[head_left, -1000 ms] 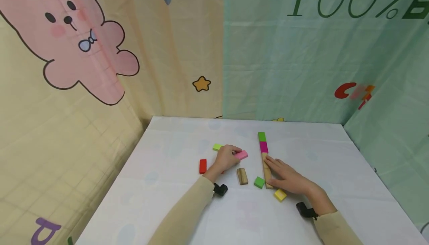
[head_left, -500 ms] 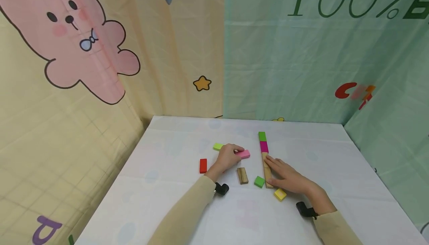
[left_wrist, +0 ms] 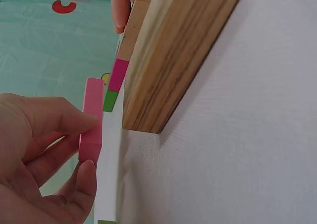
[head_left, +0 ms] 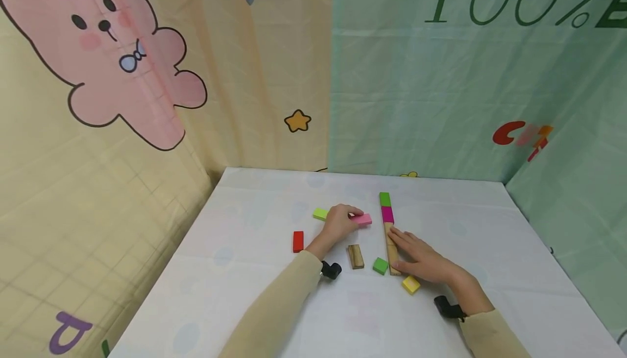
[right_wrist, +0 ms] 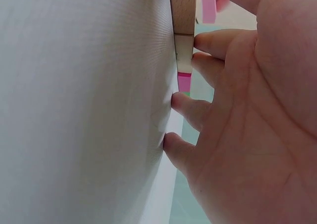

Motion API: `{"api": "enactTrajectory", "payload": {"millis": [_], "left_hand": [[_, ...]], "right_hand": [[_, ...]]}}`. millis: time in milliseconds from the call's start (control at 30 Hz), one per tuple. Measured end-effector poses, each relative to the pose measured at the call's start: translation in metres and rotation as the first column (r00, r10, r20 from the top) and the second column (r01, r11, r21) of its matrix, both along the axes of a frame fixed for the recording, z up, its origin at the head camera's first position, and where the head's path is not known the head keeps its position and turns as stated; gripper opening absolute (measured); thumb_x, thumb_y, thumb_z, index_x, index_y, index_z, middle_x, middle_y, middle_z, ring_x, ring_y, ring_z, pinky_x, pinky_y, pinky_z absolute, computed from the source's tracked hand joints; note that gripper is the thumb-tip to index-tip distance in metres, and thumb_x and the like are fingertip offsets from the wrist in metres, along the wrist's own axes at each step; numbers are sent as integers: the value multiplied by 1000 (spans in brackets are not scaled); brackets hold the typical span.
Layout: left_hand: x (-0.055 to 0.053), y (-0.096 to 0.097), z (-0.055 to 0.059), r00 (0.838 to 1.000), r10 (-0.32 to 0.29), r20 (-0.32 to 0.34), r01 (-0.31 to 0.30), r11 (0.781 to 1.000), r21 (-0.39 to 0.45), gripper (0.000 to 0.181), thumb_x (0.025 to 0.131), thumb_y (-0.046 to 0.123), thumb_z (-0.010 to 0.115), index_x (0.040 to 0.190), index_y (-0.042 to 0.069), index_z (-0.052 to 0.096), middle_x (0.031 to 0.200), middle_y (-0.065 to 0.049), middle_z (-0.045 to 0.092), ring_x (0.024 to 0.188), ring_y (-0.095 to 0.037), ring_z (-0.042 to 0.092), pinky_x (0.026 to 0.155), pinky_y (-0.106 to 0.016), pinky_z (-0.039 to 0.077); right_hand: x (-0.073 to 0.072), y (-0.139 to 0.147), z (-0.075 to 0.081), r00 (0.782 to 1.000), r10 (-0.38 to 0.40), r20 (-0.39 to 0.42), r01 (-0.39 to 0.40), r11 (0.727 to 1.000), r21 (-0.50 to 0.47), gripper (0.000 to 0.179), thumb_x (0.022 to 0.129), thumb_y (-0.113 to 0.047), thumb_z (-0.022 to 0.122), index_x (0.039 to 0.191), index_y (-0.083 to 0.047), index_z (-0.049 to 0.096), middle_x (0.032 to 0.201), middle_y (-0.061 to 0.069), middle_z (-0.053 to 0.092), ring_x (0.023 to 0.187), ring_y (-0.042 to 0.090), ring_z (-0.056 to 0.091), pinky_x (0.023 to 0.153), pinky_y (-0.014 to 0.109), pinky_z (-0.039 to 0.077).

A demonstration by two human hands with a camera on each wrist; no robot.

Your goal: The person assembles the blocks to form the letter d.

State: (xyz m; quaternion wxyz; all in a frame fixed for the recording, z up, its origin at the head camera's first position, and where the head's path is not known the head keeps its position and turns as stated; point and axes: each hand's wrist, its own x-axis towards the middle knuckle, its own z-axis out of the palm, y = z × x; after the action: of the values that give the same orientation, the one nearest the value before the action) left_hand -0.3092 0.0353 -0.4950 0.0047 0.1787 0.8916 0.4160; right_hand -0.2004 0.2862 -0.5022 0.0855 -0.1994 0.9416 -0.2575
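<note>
Between thumb and fingers, my left hand (head_left: 339,222) pinches a pink block (head_left: 363,220), just left of a straight row of blocks. In the left wrist view the pink block (left_wrist: 91,112) points upward from the fingertips. The row has a green block (head_left: 385,199) at the far end, then a magenta block (head_left: 387,215), then wooden blocks (head_left: 392,253) end to end. My right hand (head_left: 422,259) lies along the row's right side with fingers extended. In the right wrist view some fingertips touch the wooden blocks (right_wrist: 184,53) and others touch the tabletop.
A loose wooden block (head_left: 355,257), a small green block (head_left: 380,265) and a yellow block (head_left: 411,284) lie near the row's close end. Farther left are a red block (head_left: 298,241) and a lime block (head_left: 320,214), partly behind the left hand. Printed curtains surround the white table (head_left: 245,292).
My left hand has moved right and slightly farther away, carrying the pink block closer to the row. The right hand has stayed against the wooden blocks.
</note>
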Motion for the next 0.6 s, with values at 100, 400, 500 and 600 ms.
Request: {"api": "enactTrajectory", "payload": {"millis": [100, 400, 500, 600], "left_hand": [[-4, 1, 0, 1000, 5, 1, -5, 1000, 16, 22, 87, 12, 78, 108, 20, 81, 112, 4, 72, 105, -15, 60, 88, -28, 48], [-10, 14, 0, 999, 29, 23, -30, 1000, 10, 21, 88, 18, 79, 109, 20, 81, 111, 7, 73, 111, -15, 60, 92, -29, 48], [-14, 16, 0, 999, 38, 26, -37, 999, -9, 22, 89, 14, 77, 110, 19, 80, 113, 5, 73, 112, -16, 60, 94, -31, 48], [-17, 17, -3, 997, 55, 54, -54, 998, -15, 25, 87, 9, 76, 109, 20, 80, 114, 4, 72, 110, -16, 59, 92, -31, 48]], "right_hand": [[-1, -4, 2, 1000, 2, 3, -2, 1000, -2, 85, 96, -51, 63, 161, -12, 25, 166, 12, 20, 147, 50, 15, 107, 75, 20], [-1, -4, 0, 1000, 17, -13, -18, 1000, -18, 84, 97, -50, 62, 161, -11, 24, 166, 11, 18, 147, 50, 14, 107, 75, 19], [-2, -4, 1, 1000, 13, -13, -13, 1000, -21, 84, 97, -49, 63, 161, -11, 25, 166, 11, 18, 147, 50, 14, 107, 75, 19], [-2, -4, 1, 1000, 11, -6, -11, 1000, -25, 84, 97, -49, 63, 161, -10, 25, 166, 11, 19, 147, 50, 14, 107, 75, 18]]}}
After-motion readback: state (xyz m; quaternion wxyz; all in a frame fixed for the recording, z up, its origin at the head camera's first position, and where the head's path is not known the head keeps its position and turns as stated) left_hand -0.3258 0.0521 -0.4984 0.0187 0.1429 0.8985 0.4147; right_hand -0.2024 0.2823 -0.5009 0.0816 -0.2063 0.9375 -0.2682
